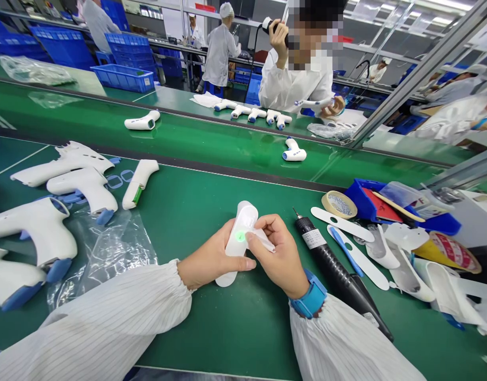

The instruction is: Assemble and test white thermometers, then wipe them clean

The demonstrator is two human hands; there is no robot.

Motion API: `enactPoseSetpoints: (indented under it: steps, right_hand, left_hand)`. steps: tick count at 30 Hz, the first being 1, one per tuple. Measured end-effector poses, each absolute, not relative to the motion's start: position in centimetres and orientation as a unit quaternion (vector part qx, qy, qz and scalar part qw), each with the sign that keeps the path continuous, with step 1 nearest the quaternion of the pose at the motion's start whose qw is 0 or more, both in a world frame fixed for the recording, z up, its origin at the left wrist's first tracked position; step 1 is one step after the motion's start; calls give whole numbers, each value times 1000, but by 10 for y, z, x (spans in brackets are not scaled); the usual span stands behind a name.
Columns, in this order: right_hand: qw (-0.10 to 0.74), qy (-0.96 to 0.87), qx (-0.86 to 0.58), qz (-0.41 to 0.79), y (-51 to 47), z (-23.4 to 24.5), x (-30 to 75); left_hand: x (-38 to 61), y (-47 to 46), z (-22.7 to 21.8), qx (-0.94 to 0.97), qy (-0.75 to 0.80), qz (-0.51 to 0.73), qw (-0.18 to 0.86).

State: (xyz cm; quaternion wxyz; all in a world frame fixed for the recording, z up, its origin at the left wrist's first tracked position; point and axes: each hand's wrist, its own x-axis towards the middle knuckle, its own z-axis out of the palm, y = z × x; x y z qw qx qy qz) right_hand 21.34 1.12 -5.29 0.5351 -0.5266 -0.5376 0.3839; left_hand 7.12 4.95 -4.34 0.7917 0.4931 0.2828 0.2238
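My left hand (214, 259) is wrapped round a white thermometer body (239, 225) with a glowing green spot on it, held just above the green bench. My right hand (281, 254), with a blue wrist strap (312, 297), pinches a small white piece (263, 239) against the thermometer's side. A black electric screwdriver (334, 264) lies just right of my right wrist.
Several white thermometer shells (69, 180) lie on a plastic bag at the left. White cover plates (386, 254), a tape roll (339, 203) and a blue bin (362, 196) sit at the right. Thermometers (294, 151) ride the green conveyor. A person in white works opposite.
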Motion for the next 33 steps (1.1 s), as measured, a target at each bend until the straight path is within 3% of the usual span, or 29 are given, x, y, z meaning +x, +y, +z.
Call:
enactPoseSetpoints:
  steps: [20, 33]
  right_hand:
    - [544, -458, -488, 506, 15, -44, 211]
    - [551, -492, -513, 437, 15, -50, 212]
  left_hand:
    - [71, 49, -43, 507, 288, 241, 776]
    - [72, 49, -44, 501, 294, 235, 779]
